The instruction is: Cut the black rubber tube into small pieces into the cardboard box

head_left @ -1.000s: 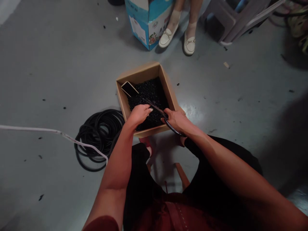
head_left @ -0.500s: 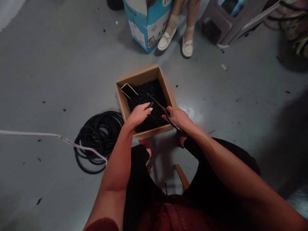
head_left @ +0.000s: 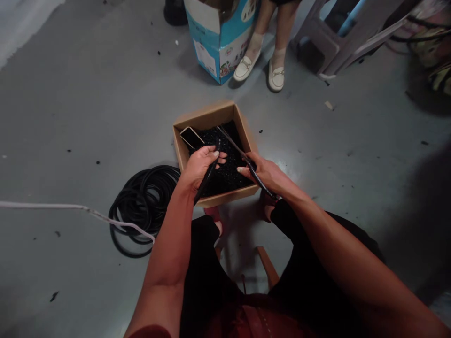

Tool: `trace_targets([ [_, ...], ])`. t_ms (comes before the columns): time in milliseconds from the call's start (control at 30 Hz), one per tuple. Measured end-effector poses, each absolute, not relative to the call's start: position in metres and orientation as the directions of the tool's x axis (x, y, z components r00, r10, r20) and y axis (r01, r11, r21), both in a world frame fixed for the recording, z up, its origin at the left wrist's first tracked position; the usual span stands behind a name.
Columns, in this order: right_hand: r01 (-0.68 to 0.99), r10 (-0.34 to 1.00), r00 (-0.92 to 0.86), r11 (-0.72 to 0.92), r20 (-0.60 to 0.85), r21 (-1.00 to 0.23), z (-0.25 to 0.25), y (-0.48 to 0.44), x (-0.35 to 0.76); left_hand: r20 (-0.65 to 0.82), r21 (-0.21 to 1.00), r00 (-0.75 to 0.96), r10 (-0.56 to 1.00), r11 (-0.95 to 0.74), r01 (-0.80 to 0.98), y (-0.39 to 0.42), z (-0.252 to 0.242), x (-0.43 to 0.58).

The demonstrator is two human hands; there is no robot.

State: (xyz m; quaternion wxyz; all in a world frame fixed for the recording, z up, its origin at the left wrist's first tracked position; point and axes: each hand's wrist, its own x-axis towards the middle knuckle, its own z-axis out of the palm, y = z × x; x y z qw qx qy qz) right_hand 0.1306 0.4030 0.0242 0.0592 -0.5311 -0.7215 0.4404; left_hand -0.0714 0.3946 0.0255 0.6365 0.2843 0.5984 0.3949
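While the left hand point(head_left: 200, 166) clasps a thin black ribbed tube point(head_left: 209, 175) above the brown cardboard box point(head_left: 229, 196), the right hand point(head_left: 266, 172) grips a long, dark, scissor-like metal tool point(head_left: 261, 182) over the box's right edge (apart from the tube); cutting seems in hand, the next move calling for careful alignment.

Counts, with the open brown cardboard box point(head_left: 211, 117) (one) as landmark. Inside the box: one dark rectangular slab with pale edges point(head_left: 192, 137); small black pieces point(head_left: 229, 180), too numerous to count. Over the box: two bare hands, one left hand point(head_left: 201, 162) and one right hand point(head_left: 264, 171); one ribbed black tube point(head_left: 210, 173); one long, slim, dark tool point(head_left: 234, 143). Left of the box: one coil of smooth black hose point(head_left: 141, 202), its turns uncountable; one thin white cable point(head_left: 52, 205). Beyond the box: one blue-and-white printed carton point(head_left: 225, 54); two white buckled shoes point(head_left: 243, 69); one grey plastic stool point(head_left: 327, 51).
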Motion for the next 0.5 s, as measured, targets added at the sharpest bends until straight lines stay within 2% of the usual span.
trace_targets([
  [267,0.744,0.782,-0.476,0.116,-0.401,-0.658,0.028,0.3997,0.1289,-0.488,0.87,-0.111,0.866,0.472,-0.144,0.3961,0.0172,-0.0754],
  [500,0.764,0.778,-0.487,0.16,-0.397,-0.625,0.03,0.3997,0.1279,-0.521,0.853,-0.043,0.852,0.521,-0.019,0.3941,0.0203,-0.0736],
])
